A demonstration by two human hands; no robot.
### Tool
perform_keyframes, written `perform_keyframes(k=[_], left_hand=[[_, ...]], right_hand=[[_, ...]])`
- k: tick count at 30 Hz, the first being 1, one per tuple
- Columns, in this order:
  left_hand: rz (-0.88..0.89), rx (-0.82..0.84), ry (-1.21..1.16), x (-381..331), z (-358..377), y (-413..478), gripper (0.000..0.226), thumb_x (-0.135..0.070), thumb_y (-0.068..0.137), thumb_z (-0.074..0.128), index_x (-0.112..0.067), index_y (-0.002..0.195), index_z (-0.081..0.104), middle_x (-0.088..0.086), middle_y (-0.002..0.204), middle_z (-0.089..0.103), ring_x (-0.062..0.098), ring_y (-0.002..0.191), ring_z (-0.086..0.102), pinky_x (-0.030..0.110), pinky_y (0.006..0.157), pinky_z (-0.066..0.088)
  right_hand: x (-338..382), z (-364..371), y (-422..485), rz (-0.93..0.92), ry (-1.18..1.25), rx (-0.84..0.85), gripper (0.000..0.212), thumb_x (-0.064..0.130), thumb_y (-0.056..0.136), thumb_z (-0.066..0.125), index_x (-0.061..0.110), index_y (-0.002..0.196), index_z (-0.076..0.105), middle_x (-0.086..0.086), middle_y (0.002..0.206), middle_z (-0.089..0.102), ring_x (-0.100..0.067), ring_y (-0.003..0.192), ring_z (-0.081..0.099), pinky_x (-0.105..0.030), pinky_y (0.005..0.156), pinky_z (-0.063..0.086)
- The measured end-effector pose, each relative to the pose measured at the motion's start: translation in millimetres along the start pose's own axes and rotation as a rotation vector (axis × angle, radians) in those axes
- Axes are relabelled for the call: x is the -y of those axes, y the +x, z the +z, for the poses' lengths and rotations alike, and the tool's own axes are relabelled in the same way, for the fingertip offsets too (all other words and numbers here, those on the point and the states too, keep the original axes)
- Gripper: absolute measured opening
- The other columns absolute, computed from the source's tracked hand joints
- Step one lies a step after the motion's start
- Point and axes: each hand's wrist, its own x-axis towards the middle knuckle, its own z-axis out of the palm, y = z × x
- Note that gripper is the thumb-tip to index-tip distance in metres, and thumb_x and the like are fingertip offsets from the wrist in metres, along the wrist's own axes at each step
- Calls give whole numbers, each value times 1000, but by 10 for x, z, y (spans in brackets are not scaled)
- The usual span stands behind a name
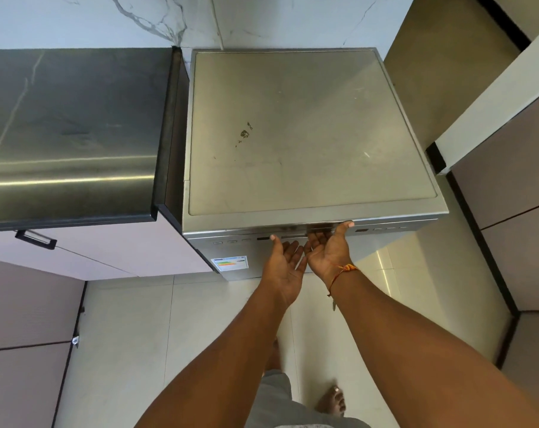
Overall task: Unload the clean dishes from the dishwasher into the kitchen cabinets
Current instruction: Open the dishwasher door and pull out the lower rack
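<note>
Dishwasher (292, 134), door closed, stands right of the counter (76, 134). Left hand (285, 264): palm up, fingers spread. Right hand (328, 250): fingers hooked into the door handle (296, 227), thumb above.

Dishwasher (323, 118) silver-grey, brown stain (244, 134) on top. Counter (70, 118) dark grey. Wall (262, 20) white marble, grey veins. Cabinet fronts (123, 251) pale pink. Wrist thread (343, 270) red-orange. Floor tiles (138, 335) cream.

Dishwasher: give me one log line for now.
dishwasher: door closed | right hand: fingers at handle recess | left hand: open, palm up | unloading: not begun
</note>
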Motion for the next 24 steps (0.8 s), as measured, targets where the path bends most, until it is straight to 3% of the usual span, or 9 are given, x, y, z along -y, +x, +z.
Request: perform_keyframes(k=[4, 11, 16, 19, 21, 22, 24], left_hand=[[-31, -1, 63, 55, 75, 56, 61, -54, 93, 50, -9, 135, 51, 10, 130, 61, 24, 112, 61, 37, 97, 49], [1, -22, 83, 42, 112, 56, 59, -54, 91, 53, -12, 133, 55, 9, 125, 65, 24, 116, 61, 35, 95, 50], [-69, -81, 21, 119, 76, -36, 47, -47, 94, 55, -7, 118, 58, 18, 112, 69, 30, 104, 67, 40, 94, 54], [-61, -120, 84, 309, -78, -114, 37, -40, 99, 50, -12, 122, 54, 16, 114, 69, 29, 107, 66, 39, 94, 54], [-39, -156, 175, 360, -148, -186, 28, -38, 102, 44, -16, 113, 55, 13, 115, 68, 26, 105, 65, 34, 87, 55], [-33, -182, 238, 367, -171, -233, 26, -38, 103, 43, -17, 110, 56, 12, 113, 68, 25, 102, 65, 32, 81, 55], [5, -240, 447, 372, -216, -348, 25, -36, 103, 43, -16, 108, 56, 11, 102, 69, 22, 89, 66, 28, 73, 55]], right_hand=[[71, -61, 62, -2, 56, -19, 75, 74, 85, 46, 14, 127, 62, -9, 114, 69, -24, 115, 65, -36, 95, 50], [43, -33, 79, 1, 87, -5, 75, 73, 85, 48, 13, 129, 61, -11, 114, 69, -28, 111, 66, -48, 102, 48], [-38, -151, -28, 81, 23, -47, 74, 69, 75, 67, 13, 123, 60, -22, 111, 69, -41, 102, 68, -62, 88, 53], [-69, -353, -165, 125, -11, -56, 65, 63, 84, 62, 11, 122, 57, -23, 112, 68, -40, 102, 67, -56, 86, 56], [8, -432, -262, 91, -168, -103, 60, 57, 89, 59, 9, 126, 52, -20, 117, 65, -34, 104, 65, -47, 89, 56], [51, -482, -296, 27, -368, -216, 64, 56, 88, 62, 9, 130, 48, -18, 123, 60, -32, 107, 61, -44, 91, 54], [137, -601, -378, -279, -929, -513, 84, 57, 81, 69, 8, 141, 34, -18, 138, 44, -34, 121, 49, -47, 100, 48]])
